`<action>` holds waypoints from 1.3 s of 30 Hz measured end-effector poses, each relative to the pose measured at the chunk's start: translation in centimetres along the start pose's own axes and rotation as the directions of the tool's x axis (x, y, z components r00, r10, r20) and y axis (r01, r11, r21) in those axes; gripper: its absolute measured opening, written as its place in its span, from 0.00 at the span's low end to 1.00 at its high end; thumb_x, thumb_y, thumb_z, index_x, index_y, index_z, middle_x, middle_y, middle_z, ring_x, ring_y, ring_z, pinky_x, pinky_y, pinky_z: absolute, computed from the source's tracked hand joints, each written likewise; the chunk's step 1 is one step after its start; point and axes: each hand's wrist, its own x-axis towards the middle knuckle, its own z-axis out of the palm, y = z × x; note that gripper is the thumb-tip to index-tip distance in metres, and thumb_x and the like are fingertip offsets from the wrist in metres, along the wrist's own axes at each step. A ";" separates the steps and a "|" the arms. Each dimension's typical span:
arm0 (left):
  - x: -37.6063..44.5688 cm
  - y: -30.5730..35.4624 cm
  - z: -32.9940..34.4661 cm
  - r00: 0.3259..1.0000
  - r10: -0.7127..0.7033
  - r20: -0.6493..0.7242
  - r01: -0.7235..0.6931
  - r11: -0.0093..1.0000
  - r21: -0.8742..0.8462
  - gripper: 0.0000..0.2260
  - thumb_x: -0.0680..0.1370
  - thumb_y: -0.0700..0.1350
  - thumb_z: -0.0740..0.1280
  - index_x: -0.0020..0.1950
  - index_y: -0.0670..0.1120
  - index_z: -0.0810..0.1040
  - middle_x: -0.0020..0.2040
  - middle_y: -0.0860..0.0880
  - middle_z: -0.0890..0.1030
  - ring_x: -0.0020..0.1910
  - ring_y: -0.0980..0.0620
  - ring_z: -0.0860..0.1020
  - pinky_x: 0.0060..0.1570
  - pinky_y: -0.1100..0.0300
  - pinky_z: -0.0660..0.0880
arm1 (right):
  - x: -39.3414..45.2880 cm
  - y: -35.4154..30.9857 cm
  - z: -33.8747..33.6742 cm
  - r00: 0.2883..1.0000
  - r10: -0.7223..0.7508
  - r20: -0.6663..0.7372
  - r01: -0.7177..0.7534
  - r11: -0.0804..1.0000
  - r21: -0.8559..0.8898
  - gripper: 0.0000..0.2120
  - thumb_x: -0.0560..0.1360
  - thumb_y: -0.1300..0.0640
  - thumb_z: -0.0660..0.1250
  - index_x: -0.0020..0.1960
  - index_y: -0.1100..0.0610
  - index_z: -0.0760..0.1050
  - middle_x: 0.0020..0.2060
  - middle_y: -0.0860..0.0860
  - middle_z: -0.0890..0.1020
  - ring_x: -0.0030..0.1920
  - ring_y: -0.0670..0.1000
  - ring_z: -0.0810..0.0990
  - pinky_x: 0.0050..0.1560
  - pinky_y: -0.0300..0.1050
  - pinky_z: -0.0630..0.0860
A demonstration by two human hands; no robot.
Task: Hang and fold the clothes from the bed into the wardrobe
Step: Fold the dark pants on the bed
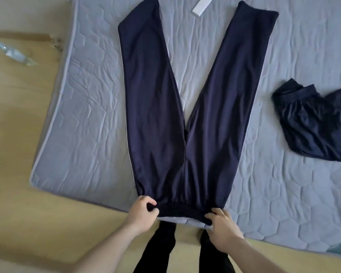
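1. A pair of navy trousers [158, 107] is lying flat on the grey quilted mattress [83, 115], its two legs spreading apart in a V as they run away from the fingers, its waistband sitting at the near edge of the mattress, right at the fingertips.
2. The left hand [141, 213] is gripping the left corner of the waistband, its fingers curling over the dark cloth and its thumb pinching from beneath, so a fold of fabric is bunching between them.
3. The right hand [221, 225] is holding the right corner of the waistband; its fingers are bending down onto the cloth, close together, with the thumb tucking against the hem.
4. A thin pale stripe is running along the outer seam of each leg, starting just beyond each hand.
5. A second dark garment [319, 125] is lying crumpled on the mattress, well off to the right of the right fingers and apart from the trousers.
6. A white strip [202, 5] is lying far beyond the fingers, between the two trouser cuffs.
7. A clear plastic wrapper [12, 54] is resting on the wooden floor [18, 154], far left of the left fingers.
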 end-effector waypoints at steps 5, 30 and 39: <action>0.9 0.2 0.3 0.923 -0.247 -0.295 0.156 0.941 -0.299 0.21 0.73 0.45 0.78 0.61 0.44 0.74 0.61 0.44 0.72 0.48 0.45 0.78 0.58 0.49 0.76 | 0.5 -0.5 -1.3 0.992 0.031 -0.126 -0.019 0.995 0.098 0.27 0.79 0.56 0.62 0.78 0.49 0.65 0.76 0.45 0.62 0.77 0.50 0.58 0.73 0.44 0.67; -1.0 18.1 6.9 0.781 0.602 0.165 -0.624 0.741 0.250 0.34 0.76 0.46 0.60 0.81 0.56 0.53 0.59 0.52 0.68 0.44 0.43 0.76 0.39 0.53 0.68 | 3.3 7.1 -8.1 0.929 0.362 -0.079 -0.208 0.686 0.698 0.18 0.77 0.62 0.63 0.66 0.51 0.77 0.50 0.52 0.84 0.30 0.44 0.79 0.25 0.32 0.68; 2.7 16.8 9.4 0.749 0.307 0.587 -0.573 0.745 0.342 0.19 0.77 0.56 0.65 0.68 0.54 0.73 0.59 0.51 0.74 0.58 0.42 0.78 0.57 0.50 0.74 | 4.6 8.9 -8.7 0.909 0.403 -0.109 -0.197 0.643 0.741 0.19 0.78 0.62 0.61 0.66 0.51 0.75 0.45 0.50 0.83 0.19 0.42 0.72 0.23 0.36 0.69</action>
